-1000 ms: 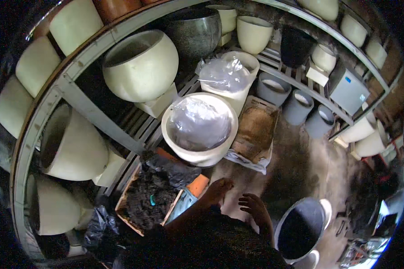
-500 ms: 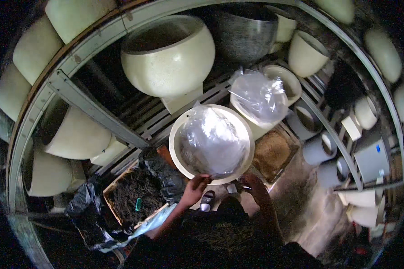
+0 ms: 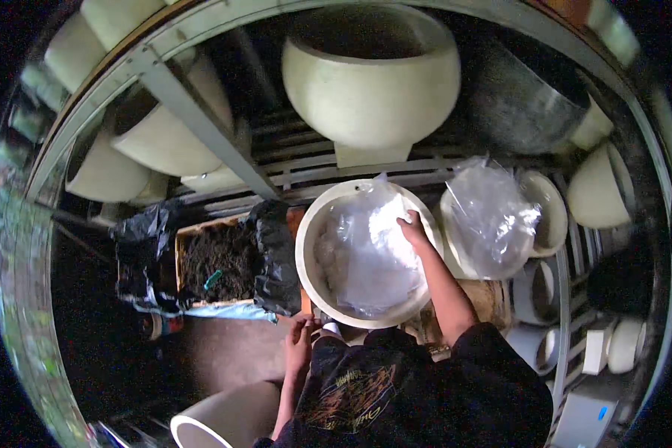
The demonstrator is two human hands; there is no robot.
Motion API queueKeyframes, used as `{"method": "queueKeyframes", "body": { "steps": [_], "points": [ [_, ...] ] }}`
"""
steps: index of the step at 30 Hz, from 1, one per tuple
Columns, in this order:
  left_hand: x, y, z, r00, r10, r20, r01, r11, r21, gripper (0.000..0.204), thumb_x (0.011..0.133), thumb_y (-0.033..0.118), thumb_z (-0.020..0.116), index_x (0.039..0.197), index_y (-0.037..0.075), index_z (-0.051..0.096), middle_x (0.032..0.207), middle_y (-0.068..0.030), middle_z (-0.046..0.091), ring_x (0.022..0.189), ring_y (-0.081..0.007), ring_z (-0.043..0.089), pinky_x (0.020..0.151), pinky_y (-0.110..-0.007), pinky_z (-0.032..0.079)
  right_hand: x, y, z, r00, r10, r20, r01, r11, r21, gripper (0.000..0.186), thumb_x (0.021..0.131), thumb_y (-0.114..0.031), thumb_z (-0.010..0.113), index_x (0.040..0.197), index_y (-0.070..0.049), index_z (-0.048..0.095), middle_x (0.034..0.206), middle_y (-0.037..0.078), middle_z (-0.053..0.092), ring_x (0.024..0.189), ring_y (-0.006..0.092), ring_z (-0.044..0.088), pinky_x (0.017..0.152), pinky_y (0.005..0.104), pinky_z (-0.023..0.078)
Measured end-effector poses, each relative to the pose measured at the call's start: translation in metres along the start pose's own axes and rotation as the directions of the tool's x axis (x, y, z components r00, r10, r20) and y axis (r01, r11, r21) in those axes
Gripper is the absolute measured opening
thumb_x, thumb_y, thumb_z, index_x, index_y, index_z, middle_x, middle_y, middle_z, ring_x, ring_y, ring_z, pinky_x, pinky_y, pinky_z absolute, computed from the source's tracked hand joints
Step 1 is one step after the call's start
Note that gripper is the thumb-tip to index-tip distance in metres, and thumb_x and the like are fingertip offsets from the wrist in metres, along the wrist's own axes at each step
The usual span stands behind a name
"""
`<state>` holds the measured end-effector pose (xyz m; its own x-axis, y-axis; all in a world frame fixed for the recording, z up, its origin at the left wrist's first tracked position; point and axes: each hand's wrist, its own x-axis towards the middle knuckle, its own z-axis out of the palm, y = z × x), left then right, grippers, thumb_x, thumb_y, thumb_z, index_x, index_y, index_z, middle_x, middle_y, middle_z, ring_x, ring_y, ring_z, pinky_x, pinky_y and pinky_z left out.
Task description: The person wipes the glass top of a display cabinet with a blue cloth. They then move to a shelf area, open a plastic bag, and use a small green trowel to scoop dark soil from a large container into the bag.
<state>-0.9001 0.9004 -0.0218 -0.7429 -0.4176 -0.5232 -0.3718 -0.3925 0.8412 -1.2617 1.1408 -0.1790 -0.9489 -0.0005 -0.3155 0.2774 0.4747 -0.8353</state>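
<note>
A round cream pot (image 3: 306, 257) stands in front of me, with a clear plastic sheet (image 3: 373, 261) lying crumpled inside its mouth. My right hand (image 3: 414, 230) reaches over the pot's right side, its fingers bent against the plastic near the far rim. Just outside the near left rim is my left hand (image 3: 299, 334), fingers drawn together. What they hold, if anything, I cannot make out. An orange-brown strip (image 3: 306, 302) shows just beyond those fingertips.
Left of the pot, a tray of dark soil (image 3: 220, 261) holds a small green tool (image 3: 213, 280), with black plastic (image 3: 276, 257) beside it. A second plastic-covered pot (image 3: 493, 224) stands right. A large cream pot (image 3: 369, 97) sits on the slatted rack behind. A pale pot (image 3: 228, 418) lies lower left.
My right hand has risen from beside the near rim onto the plastic. The left hand has left the rim and moved down beside the pot. The view has turned.
</note>
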Motion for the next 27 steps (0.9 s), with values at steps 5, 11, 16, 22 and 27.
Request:
{"method": "queueKeyframes", "body": {
  "steps": [5,11,16,22,27],
  "points": [
    [-0.011,-0.011,0.022,0.999,0.025,-0.044,-0.028,0.997,-0.066,0.026,0.101,0.02,0.054,0.119,0.002,0.058,0.108,-0.0069,0.067,0.102,-0.0154,0.063,0.087,-0.03,0.049,0.024,0.009,0.029,0.994,-0.082,-0.074,0.045,0.912,-0.409,0.066,0.078,-0.032,0.073,0.134,-0.011,0.044,0.133,0.016,0.054,0.122,0.0349,0.049,0.1,0.0462,0.042],
    [-0.008,-0.011,0.038,0.996,0.038,-0.079,-0.044,0.996,-0.074,0.026,0.101,0.019,0.054,0.12,0.001,0.057,0.111,-0.0082,0.066,0.104,-0.0172,0.063,0.087,-0.031,0.05,0.021,0.009,0.037,0.989,-0.138,-0.058,0.105,0.915,-0.389,0.041,0.078,-0.028,0.074,0.114,-0.015,0.058,0.105,0.007,0.068,0.103,0.0274,0.062,0.087,0.0496,0.045],
    [0.007,-0.007,0.043,0.997,0.063,-0.051,-0.066,0.996,-0.062,0.025,0.101,0.016,0.052,0.121,0.001,0.056,0.113,-0.0097,0.065,0.105,-0.0193,0.063,0.087,-0.031,0.051,-0.006,-0.002,0.029,0.935,-0.32,-0.151,0.29,0.937,-0.193,0.021,0.082,-0.022,0.072,0.097,-0.011,0.061,0.091,0.006,0.07,0.091,0.025,0.067,0.081,0.0428,0.048],
    [0.033,0.002,0.063,0.996,-0.056,-0.062,0.05,0.994,-0.093,0.031,0.099,0.025,0.057,0.118,0.001,0.056,0.109,-0.0119,0.065,0.096,-0.0207,0.066,0.081,-0.034,0.055,-0.103,-0.048,-0.007,0.881,-0.468,-0.065,0.473,0.875,0.105,0.007,0.084,-0.005,0.065,0.084,-0.002,0.059,0.084,0.007,0.066,0.085,0.0188,0.065,0.081,0.0323,0.048],
    [0.065,0.018,0.1,0.984,-0.177,0.032,0.179,0.982,-0.066,0.045,0.094,0.039,0.065,0.117,0.001,0.057,0.106,-0.012,0.064,0.09,-0.0224,0.067,0.075,-0.035,0.056,-0.18,-0.069,-0.025,0.788,-0.588,0.184,0.553,0.806,0.211,0.012,0.079,0.001,0.069,0.084,-0.002,0.058,0.082,0.009,0.065,0.081,0.0166,0.064,0.077,0.0302,0.049]
  ]
}}
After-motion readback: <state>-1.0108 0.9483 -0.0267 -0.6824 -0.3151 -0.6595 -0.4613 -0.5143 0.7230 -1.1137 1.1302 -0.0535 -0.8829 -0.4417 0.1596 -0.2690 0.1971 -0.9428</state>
